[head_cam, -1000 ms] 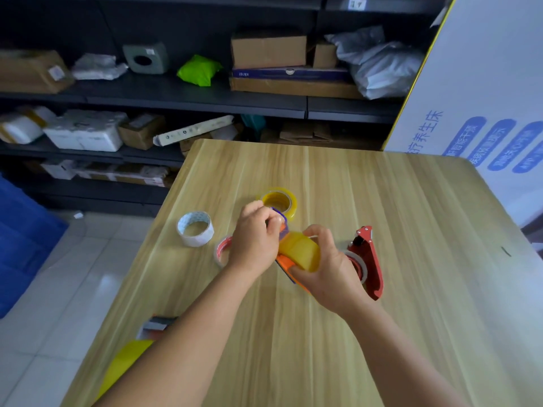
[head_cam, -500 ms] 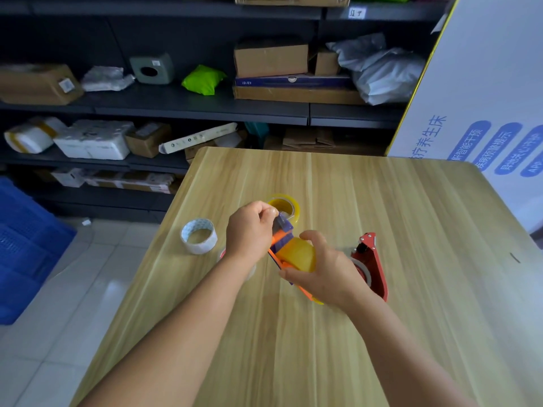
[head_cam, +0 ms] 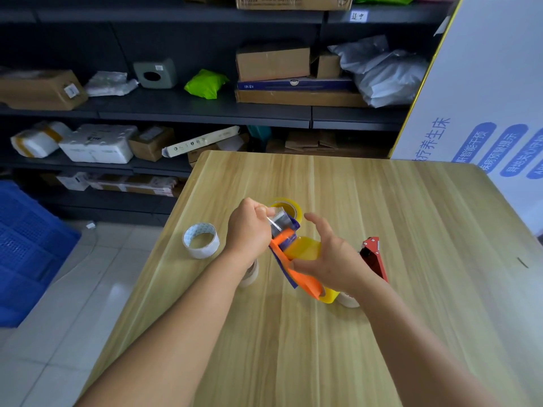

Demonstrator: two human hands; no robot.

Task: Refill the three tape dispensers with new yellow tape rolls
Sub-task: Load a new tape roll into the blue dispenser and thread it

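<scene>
Your left hand (head_cam: 249, 230) pinched the tape end (head_cam: 278, 221); your right hand (head_cam: 326, 259), fingers spread, steadied the orange dispenser (head_cam: 302, 277).

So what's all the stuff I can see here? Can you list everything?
Orange tape dispenser: one, orange and purple, mid-table, in both hands.
Yellow tape roll: one, mounted on that dispenser.
Spare yellow roll: one, flat on the table behind the hands.
Red tape dispenser: one, on the table right of the hands.
White roll: one, near the table's left edge.
Table: one, light wood.
Shelves: dark, behind, holding boxes and bags.
Blue crate: one, floor, left.
Left hand: pinches the dispenser's front end.
Right hand: fingers spread, steadying the roll.
</scene>
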